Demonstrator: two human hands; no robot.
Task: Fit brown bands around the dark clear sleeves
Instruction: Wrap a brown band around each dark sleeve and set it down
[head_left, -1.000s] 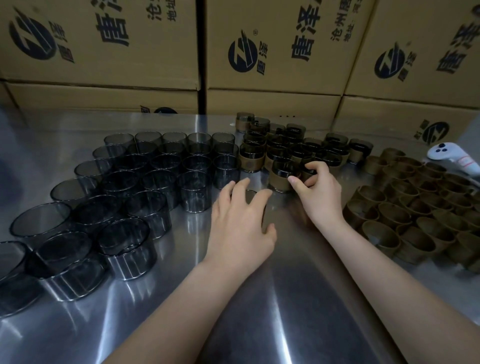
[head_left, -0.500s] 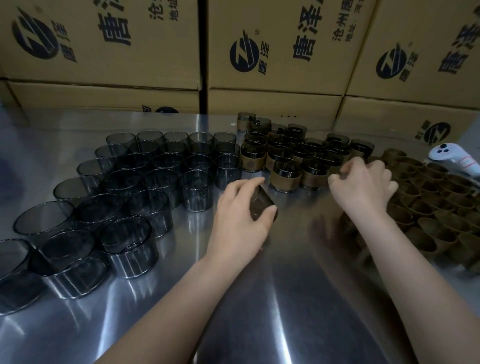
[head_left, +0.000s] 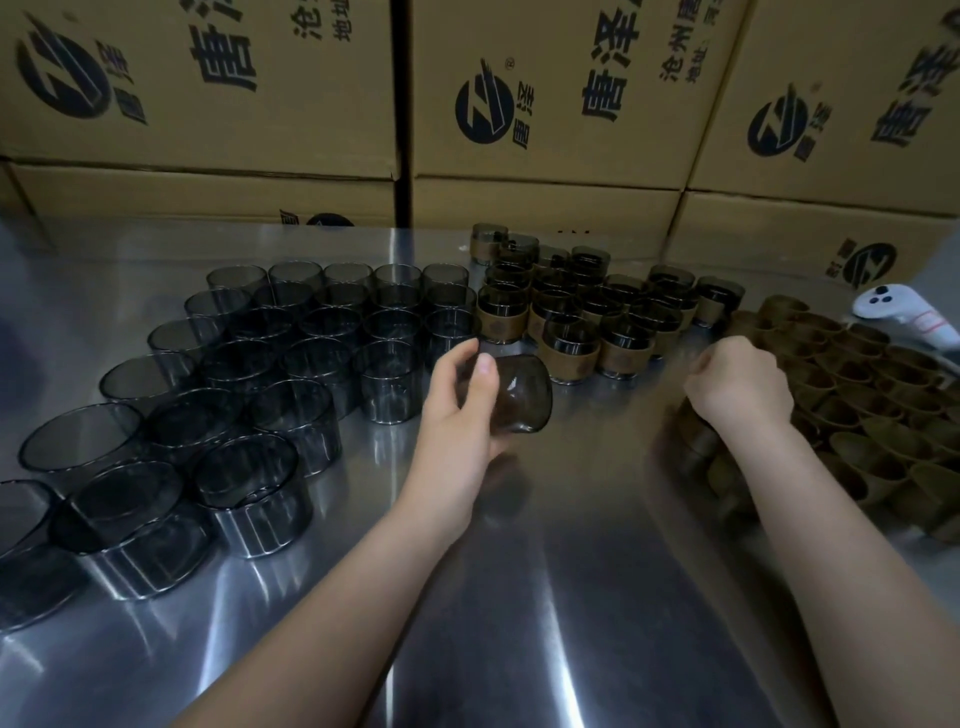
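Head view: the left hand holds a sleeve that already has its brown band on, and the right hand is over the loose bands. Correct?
Not quite. In the head view the sleeve in the left hand is bare, no band on it yet. The right hand is over the loose bands.

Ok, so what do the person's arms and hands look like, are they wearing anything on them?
Nothing is worn that shows. The left hand and right hand have no gloves or visible rings. The left forearm and right forearm are bare to the picture's edge: no sleeves, watch or bracelet. The left thumbnail looks short and unpainted.
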